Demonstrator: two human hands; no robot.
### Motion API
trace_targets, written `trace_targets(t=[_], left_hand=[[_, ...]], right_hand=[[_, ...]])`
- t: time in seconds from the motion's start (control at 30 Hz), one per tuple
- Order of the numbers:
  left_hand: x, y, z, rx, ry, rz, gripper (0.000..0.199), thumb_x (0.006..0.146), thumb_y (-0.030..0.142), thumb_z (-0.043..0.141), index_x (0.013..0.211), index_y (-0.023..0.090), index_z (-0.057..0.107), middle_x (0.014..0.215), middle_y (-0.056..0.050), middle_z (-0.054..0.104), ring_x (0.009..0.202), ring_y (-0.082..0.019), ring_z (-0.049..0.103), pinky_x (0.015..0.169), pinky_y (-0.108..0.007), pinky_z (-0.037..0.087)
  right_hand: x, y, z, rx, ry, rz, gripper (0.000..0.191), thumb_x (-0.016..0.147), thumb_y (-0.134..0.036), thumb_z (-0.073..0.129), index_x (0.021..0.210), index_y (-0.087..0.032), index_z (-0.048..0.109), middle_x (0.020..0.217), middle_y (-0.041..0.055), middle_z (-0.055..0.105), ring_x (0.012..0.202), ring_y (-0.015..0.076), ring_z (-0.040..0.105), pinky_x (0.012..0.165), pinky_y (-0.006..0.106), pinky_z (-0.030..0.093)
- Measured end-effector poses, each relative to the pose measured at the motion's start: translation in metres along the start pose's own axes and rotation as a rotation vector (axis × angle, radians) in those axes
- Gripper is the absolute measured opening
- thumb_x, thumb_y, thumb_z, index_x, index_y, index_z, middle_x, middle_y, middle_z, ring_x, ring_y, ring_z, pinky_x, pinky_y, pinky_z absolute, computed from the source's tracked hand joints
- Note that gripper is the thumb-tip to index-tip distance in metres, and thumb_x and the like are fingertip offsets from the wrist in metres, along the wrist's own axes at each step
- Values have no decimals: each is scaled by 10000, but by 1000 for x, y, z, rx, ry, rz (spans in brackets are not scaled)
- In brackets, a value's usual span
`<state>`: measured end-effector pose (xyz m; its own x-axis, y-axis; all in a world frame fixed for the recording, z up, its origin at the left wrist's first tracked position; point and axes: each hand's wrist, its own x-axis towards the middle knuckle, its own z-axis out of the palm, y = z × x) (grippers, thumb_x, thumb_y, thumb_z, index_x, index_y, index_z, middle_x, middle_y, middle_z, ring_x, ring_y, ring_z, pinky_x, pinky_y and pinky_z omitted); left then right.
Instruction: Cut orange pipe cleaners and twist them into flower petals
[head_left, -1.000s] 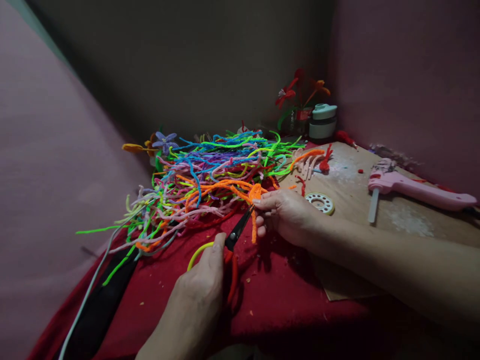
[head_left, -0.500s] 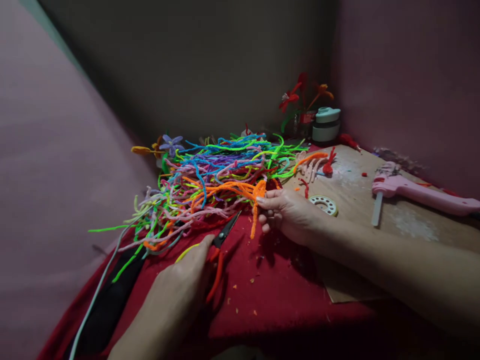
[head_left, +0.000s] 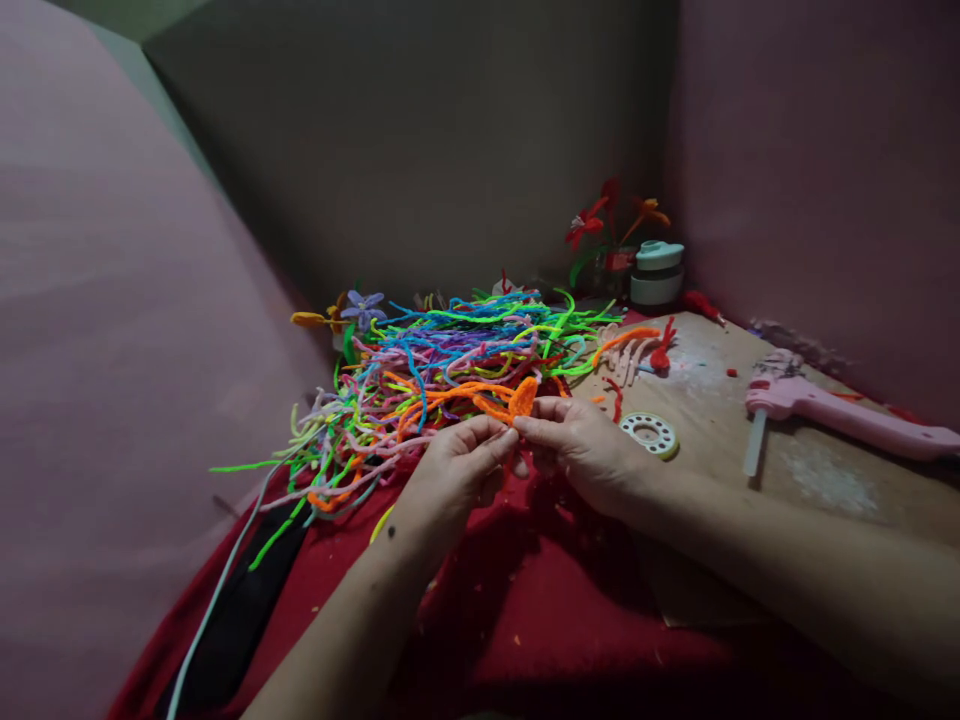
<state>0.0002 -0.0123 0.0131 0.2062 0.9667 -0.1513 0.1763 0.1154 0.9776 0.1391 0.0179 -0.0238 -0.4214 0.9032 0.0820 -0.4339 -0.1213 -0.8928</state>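
Observation:
My right hand (head_left: 581, 440) pinches the base of a folded orange pipe cleaner piece (head_left: 523, 398) between thumb and fingers. The piece has a rounded, petal-like top standing upright. My left hand (head_left: 457, 460) meets it from the other side, with thumb and forefinger closed on the lower end of the same piece. Just behind both hands spreads a big heap of coloured pipe cleaners (head_left: 465, 335), some orange strands among them. The scissors seen earlier are hidden behind my left hand and forearm.
A pink glue gun (head_left: 862, 398) with a glue stick lies on a brown board (head_left: 705, 480) at right, near a round disc with holes (head_left: 651, 435). Red flowers (head_left: 586, 222) and a pale green-and-dark container (head_left: 657, 275) stand behind. A white cable (head_left: 217, 590) runs down the left.
My left hand has moved up and right from beside the scissors to grip the orange piece. My right hand still holds it. The view has shifted slightly.

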Motion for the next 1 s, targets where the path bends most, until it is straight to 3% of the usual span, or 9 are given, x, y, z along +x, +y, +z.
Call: trace_targets(t=[0.17, 0.3, 0.43, 0.53, 0.67, 0.77, 0.87, 0.93, 1.0], left_hand=[[14, -7, -1, -259, -151, -175, 170, 755, 303, 607, 788, 145, 556, 442, 56, 488, 294, -9, 204, 338, -166, 130], [18, -8, 4, -278, -178, -187, 194, 739, 318, 623, 783, 143, 552, 367, 75, 433, 262, -18, 194, 324, -176, 113], [18, -11, 11, -157, -107, -71, 267, 760, 351, 612, 645, 138, 500, 390, 58, 436, 326, -18, 295, 367, -165, 165], [17, -16, 12, -148, -96, -64, 247, 758, 354, 621, 693, 150, 499, 415, 80, 397, 352, -16, 279, 382, -162, 161], [13, -16, 4, -152, -207, -145, 252, 765, 404, 592, 812, 163, 535, 426, 101, 331, 351, -25, 197, 374, -183, 126], [9, -6, -6, 96, -266, -139, 266, 755, 404, 586, 789, 140, 577, 459, 74, 386, 375, -40, 262, 388, -195, 160], [6, 6, -16, 338, -111, 2, 238, 708, 358, 637, 747, 125, 608, 605, 24, 528, 526, -77, 431, 490, -196, 309], [6, 9, -18, 318, 27, 98, 229, 713, 337, 638, 811, 132, 611, 733, 0, 587, 630, -101, 485, 569, -205, 361], [7, 8, -17, 234, 130, 157, 231, 740, 335, 618, 870, 145, 598, 752, 1, 595, 616, -96, 481, 549, -201, 353]], right_hand=[[-1, -4, 3, -125, 133, -85, 123, 684, -245, 622, 737, -139, 588, 647, -17, 567, 566, 92, 478, 539, 224, 364], [0, -6, 3, -225, 174, -139, 65, 697, -202, 575, 735, -149, 585, 716, 0, 594, 724, 137, 541, 681, 256, 424], [1, -7, 1, -222, 206, -112, 103, 731, -238, 566, 772, -143, 565, 754, 12, 587, 673, 115, 517, 608, 232, 417], [2, -5, 0, -153, 203, -52, 142, 736, -276, 580, 771, -142, 548, 676, -8, 555, 555, 85, 475, 501, 209, 375], [5, -2, -3, -106, 206, 4, 166, 739, -296, 593, 725, -144, 528, 519, -55, 485, 402, 47, 377, 401, 187, 289], [7, -3, -5, -99, 153, 16, 193, 766, -320, 568, 707, -141, 525, 489, -38, 515, 374, 55, 404, 386, 188, 295], [7, -9, -5, -116, 126, 17, 205, 776, -321, 562, 679, -144, 524, 480, -27, 528, 365, 57, 410, 374, 186, 289], [5, -11, -4, -149, 113, 39, 202, 774, -310, 565, 667, -141, 540, 478, -27, 522, 362, 53, 397, 368, 186, 276], [3, -11, -2, -202, 88, 56, 202, 772, -305, 569, 659, -139, 552, 476, -26, 514, 359, 52, 387, 364, 190, 260]])
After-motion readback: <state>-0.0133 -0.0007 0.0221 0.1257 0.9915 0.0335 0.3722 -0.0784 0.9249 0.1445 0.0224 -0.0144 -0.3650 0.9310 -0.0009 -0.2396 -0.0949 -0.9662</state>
